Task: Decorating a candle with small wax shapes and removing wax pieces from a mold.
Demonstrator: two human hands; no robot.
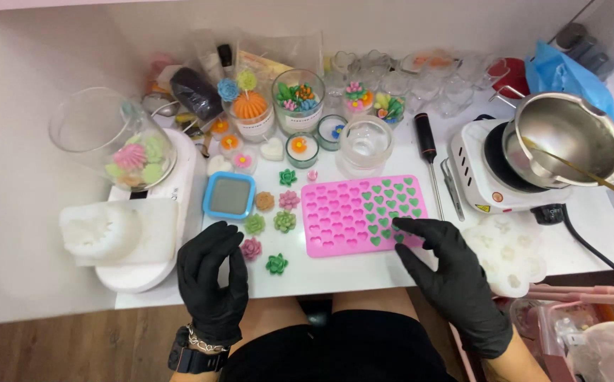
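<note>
Far out past the left hand (211, 279) sits a white block mold (102, 232) w/ a glass jar (109, 134) of pastel wax flowers behind it, prob. parked there out of the working area. The left hand itself, in a black glove, hovers over the table edge (363, 272), fingers loosely curled and half open, holding nothing; just off its fingertips to the right lie small succulent-shaped wax pieces (271, 223) in green, pink & orange, spread apart on the white top, seemingly so they don't stick together. A blue-rimmed square mold (229, 195) lies just beyond that hand's fingers. Between both hands sits the pink silicone mold (360, 214), flat & square to the person, w/ heart cavities; those on its right side are filled green, the rest look empty. The right hand (448, 272), also gloved, rests its fingertips on the mold's near right corner, fingers spread, pressing or steadying rather than gripping anything. Beyond that hand, a small white hotplate (480, 166) carries a steel pouring pot (569, 138) w/ a stick in it, close to the mold. Finished candles in glass cups (300, 99) line the back.
</note>
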